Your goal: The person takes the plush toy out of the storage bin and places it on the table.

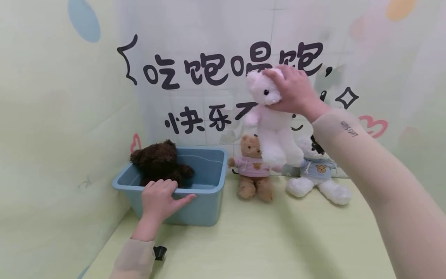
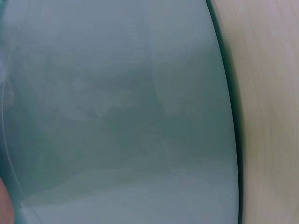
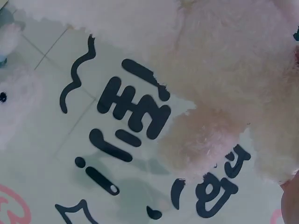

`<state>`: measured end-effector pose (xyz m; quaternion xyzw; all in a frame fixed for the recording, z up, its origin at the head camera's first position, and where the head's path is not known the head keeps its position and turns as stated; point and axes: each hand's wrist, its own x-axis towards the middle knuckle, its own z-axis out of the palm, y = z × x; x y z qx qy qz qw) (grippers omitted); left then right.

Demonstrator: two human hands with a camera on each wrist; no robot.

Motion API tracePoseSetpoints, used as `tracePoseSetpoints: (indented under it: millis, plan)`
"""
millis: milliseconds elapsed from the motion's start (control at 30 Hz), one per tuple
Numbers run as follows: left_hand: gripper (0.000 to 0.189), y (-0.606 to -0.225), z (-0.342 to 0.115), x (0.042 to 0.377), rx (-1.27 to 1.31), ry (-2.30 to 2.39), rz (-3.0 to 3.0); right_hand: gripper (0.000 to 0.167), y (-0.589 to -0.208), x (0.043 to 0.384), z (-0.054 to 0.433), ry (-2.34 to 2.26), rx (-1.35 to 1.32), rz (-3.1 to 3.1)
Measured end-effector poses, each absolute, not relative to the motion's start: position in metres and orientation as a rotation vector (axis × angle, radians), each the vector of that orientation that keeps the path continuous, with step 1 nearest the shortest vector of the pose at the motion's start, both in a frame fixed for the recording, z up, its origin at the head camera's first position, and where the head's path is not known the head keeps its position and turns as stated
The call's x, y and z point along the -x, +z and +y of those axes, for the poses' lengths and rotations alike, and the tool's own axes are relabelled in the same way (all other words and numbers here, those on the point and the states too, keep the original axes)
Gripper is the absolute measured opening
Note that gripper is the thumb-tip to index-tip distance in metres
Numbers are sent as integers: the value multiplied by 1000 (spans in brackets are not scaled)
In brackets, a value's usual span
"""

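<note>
My right hand (image 1: 294,91) grips a white plush teddy bear (image 1: 273,122) by the side of its head. The bear hangs upright in the air, legs down, in front of the lettered wall; its fur (image 3: 210,56) fills the upper right wrist view. At the left, my left hand (image 1: 158,201) holds the front rim of a blue plastic bin (image 1: 195,211), fingers over the edge and thumb outside. A dark brown teddy bear (image 1: 156,159) lies inside the bin, its lower part hidden by the front wall. The bin's outer side (image 2: 121,102) fills most of the left wrist view.
Right of the bin, a light brown teddy bear (image 1: 256,170) in a pink hoodie sits against the back wall. Another white teddy bear (image 1: 318,172) in a blue hoodie sits further right, partly behind my right arm. All stand on a pale table (image 1: 261,240).
</note>
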<state>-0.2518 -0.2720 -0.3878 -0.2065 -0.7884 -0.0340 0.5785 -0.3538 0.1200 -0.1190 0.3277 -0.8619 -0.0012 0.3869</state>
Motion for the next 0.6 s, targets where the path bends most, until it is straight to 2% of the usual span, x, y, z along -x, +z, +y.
tracePoseSetpoints:
  millis: [600]
  plan:
    - [67,-388,-271,252,492,-82,-1867,89,-145,329,215,-71,-666,-2312]
